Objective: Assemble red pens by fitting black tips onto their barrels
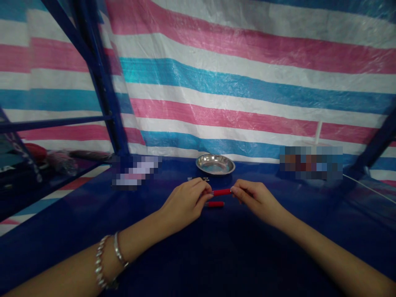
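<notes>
Between my two hands a slim red tube, like a pen barrel (222, 192), is held level above the blue table. My left hand (188, 198) pinches its left end between thumb and fingers. At the other end, the fingertips of my right hand (255, 200) are closed on it. Just below lies a second red pen-like piece (215, 204), its left part hidden behind my left hand. Some small dark and silvery parts (204, 179) lie beyond my left hand, too small to name. Farther back stands a shallow round metal dish (215, 165).
The blue tabletop (192, 264) runs back to a striped plastic sheet (216, 95). Blurred-out items sit at the back left (136, 172) and back right (311, 162). A blue metal frame (102, 90) rises at the left, with dark objects on its shelf (62, 161).
</notes>
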`<state>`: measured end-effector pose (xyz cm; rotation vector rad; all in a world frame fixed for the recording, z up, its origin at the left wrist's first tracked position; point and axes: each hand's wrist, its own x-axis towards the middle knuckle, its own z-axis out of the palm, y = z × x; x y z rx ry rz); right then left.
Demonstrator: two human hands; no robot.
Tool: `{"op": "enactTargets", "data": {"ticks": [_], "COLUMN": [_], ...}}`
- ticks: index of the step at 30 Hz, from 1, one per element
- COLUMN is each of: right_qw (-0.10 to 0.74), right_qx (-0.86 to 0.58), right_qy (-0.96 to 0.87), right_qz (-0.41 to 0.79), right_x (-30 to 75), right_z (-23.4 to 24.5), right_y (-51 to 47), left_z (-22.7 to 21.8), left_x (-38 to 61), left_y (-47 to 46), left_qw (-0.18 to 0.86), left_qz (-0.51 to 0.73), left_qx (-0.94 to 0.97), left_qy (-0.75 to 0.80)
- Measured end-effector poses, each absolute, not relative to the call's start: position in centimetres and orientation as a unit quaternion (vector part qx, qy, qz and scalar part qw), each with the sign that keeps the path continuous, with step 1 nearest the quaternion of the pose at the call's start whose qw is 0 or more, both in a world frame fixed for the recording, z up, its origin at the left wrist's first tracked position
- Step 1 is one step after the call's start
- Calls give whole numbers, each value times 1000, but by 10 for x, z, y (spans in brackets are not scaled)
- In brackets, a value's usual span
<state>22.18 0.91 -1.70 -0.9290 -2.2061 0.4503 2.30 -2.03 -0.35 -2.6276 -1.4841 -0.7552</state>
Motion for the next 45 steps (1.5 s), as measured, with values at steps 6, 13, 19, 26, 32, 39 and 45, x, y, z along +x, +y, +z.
{"op": "enactTargets", "data": {"ticks": [6,13,19,26,32,39,45], "right_qw": [359,361,369,375,382,395,401], "right_qx": [-355,-365,-365,-367,-360,-360,-349], "right_qy": [-846,-844,-835,-832,-829,-806,-797], "right_qz": [172,157,180,180,191,254,288], "right_x": [221,221,220,220,220,219,219], "right_z": [-16,-16,-18,-16,-13,-16,-16], "right_y": [5,8,9,8,6,8,10], "left_z": [-1,1,0,1,1,0,0], "left_x": [22,23,22,21,23,22,22], "left_y": [-18,-21,-18,-18,-18,-17,-17], "left_qw": [18,30,36,44,36,42,39], "left_qz": [-242,-247,-252,-251,-247,-244,-245], "left_qx": [-839,-843,-838,-836,-839,-839,-840], "left_qy": [-487,-477,-482,-487,-483,-485,-482]}}
